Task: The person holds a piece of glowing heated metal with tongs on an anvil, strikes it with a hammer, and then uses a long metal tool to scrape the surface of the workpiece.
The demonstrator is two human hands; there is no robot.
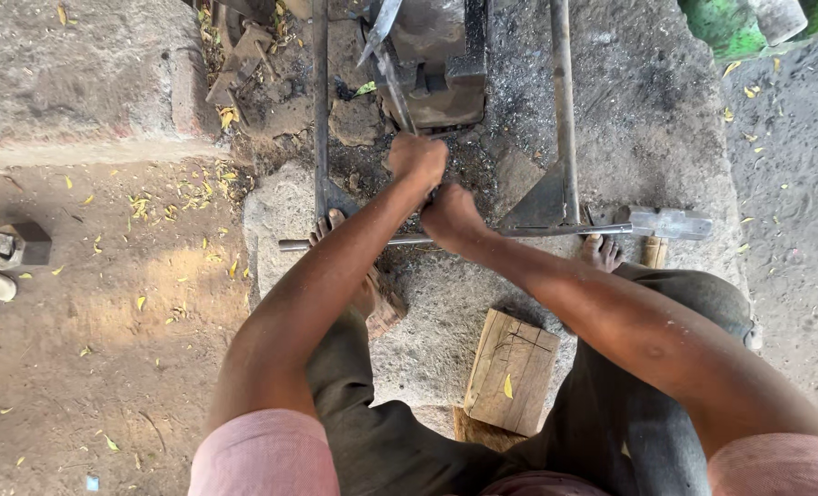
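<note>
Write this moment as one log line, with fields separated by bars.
left hand: grips thin metal strip | right hand: closed by long rod | hammer head right | wooden block below

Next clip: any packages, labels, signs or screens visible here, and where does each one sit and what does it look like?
None of those is in view.
Both hands, left hand and right hand, grip a thin grey metal strip running up to a dark metal block.
A long grey metal rod lies across the ground beneath them.
A pale wooden block sits between the knees.
</note>
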